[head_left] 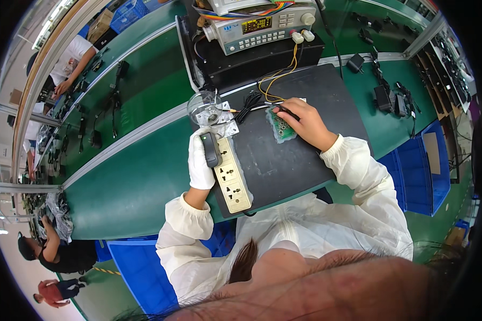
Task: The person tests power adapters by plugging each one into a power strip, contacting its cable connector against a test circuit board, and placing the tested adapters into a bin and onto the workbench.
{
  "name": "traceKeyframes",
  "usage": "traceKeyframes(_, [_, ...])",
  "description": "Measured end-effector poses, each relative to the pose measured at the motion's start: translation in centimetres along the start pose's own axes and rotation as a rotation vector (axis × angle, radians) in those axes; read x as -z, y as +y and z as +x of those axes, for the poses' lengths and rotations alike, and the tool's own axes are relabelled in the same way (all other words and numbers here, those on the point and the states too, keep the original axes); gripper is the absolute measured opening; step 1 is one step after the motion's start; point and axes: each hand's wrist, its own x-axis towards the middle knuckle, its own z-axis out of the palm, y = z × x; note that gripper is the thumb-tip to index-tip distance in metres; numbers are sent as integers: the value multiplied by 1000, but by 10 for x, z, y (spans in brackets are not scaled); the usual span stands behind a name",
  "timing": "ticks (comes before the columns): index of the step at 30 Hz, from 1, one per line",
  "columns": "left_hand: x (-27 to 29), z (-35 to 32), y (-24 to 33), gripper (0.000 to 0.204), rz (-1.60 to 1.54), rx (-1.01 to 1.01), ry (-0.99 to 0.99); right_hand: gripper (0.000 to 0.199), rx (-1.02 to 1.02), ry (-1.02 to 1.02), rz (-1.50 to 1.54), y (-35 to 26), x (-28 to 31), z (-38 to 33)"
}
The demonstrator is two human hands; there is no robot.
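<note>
From the head cam, while the gloved left hand (200, 166) is wrapped around a black charger (211, 150) at the power strip (233, 182)'s 12 o'clock end, the bare right hand (308, 124)'s pinching a black cord end (288, 112) by the green board (280, 128), about 2 o'clock from the charger.

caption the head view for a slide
Gloved left hand holds black adapter at power strip; bare right hand holds black cable over green board.

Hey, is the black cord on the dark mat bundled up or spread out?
Bundled: the black cord is mostly gathered into a narrow coil on the dark mat, left of your right hand.
</note>
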Motion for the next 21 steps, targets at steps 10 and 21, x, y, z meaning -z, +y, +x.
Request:
traceKeyframes(10, [-2, 0, 9, 47, -12, 13, -22, 17, -1, -83, -52, -4, 4, 5])
traceKeyframes(21, [-3, -1, 10, 51, 73, -23, -14, 18, 60, -29, -81, 6, 0, -3])
